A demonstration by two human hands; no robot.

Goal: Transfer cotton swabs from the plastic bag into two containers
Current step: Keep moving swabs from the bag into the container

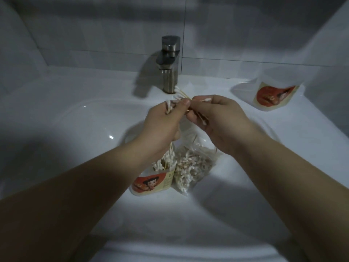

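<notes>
Cotton swabs pinched in left hand, right hand; bag below; sink rim distant.

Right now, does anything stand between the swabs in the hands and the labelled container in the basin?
Nothing visible does. The left hand and right hand hold swabs above the container, its top open; the plastic bag lies beside it.

— How many swabs does the left hand hold?
— Too bunched to count; its fingers hide them.
— The label on the near container?
— Print too small to read. Both forearms run off the bottom edge.
</notes>
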